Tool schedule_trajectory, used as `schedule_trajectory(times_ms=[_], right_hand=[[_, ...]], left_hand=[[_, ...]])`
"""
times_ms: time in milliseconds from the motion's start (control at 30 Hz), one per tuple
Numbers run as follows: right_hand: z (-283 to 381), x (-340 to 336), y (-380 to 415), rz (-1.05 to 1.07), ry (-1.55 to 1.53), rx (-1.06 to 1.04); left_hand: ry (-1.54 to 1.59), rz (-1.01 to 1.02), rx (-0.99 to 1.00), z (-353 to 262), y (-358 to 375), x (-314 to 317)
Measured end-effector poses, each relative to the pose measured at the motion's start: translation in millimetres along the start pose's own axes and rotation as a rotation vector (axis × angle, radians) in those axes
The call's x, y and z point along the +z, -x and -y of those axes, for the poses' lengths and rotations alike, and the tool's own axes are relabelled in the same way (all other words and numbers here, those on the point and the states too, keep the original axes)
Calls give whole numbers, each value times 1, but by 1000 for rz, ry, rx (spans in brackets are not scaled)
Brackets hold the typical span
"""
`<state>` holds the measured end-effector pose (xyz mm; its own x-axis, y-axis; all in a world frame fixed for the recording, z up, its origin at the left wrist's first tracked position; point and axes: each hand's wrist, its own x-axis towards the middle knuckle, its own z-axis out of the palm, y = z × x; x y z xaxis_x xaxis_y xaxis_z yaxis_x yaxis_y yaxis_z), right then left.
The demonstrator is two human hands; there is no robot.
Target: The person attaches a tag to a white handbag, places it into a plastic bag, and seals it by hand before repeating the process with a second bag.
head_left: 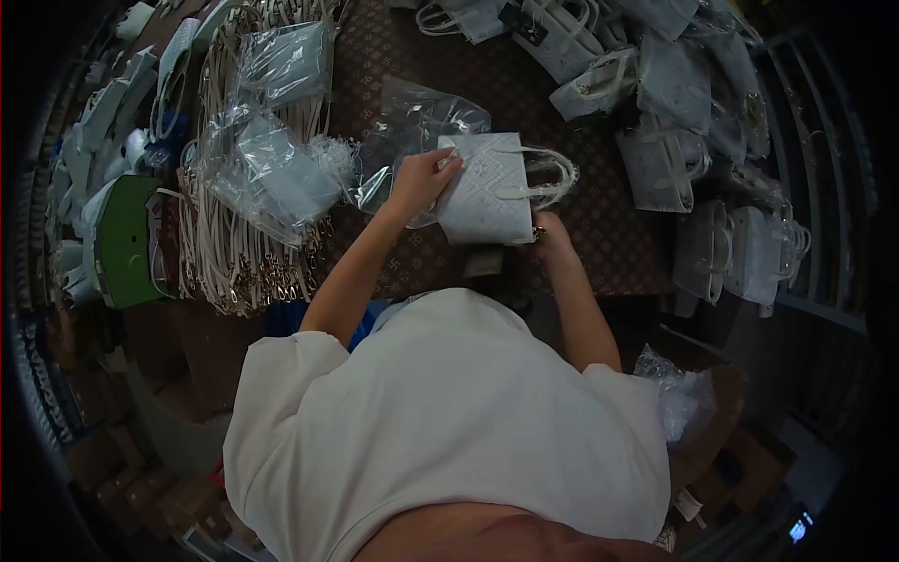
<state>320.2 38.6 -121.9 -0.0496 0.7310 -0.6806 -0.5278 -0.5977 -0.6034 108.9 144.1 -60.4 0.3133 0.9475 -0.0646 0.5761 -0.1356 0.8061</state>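
Note:
A white handbag (pixel 485 192) with an embossed pattern lies on its side in front of me, its two handles pointing right. My left hand (pixel 426 183) grips its left side, thumb on the face of the bag. My right hand (pixel 552 236) is closed at the lower right corner, by a small gold-coloured metal fitting (pixel 538 233); its fingers are partly hidden behind the bag. Clear plastic wrap (pixel 426 108) lies just behind the bag and to its left.
Light straps with gold clasps (pixel 248 281) are piled at the left, with plastic-wrapped pale packets (pixel 281 173) on top. A green bag (pixel 129 242) stands further left. Wrapped white handbags (pixel 655 164) crowd the right side of the brown patterned table (pixel 375 47). Cardboard boxes (pixel 749 468) stand below.

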Motion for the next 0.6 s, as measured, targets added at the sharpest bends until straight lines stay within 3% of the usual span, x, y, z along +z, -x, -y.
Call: schedule_trajectory(times_ms=[33,133,167,233,267,333,467,600], right_hand=[[-5,6,0,-29,-180,-15],[-6,25,7,-183,-432,-20],[-8,27,5,-177,-428,-12],[-11,31,0,-136,-431,-5],[-10,31,-1,-130,-427,-4],[-2,36,3,-178,-483,84],[4,43,5,-141,-547,33],[-16,48,-6,-53,-605,7]], left_hand=[[-4,0,-1,4,7,-2],[-150,-289,274,38,30,-10],[-155,-295,267,49,36,-6],[-540,-565,397,54,51,-5],[-544,-571,394,57,57,-1],[-29,-363,-121,62,65,15],[81,-383,-202,66,74,34],[-43,-262,-34,65,81,37]])
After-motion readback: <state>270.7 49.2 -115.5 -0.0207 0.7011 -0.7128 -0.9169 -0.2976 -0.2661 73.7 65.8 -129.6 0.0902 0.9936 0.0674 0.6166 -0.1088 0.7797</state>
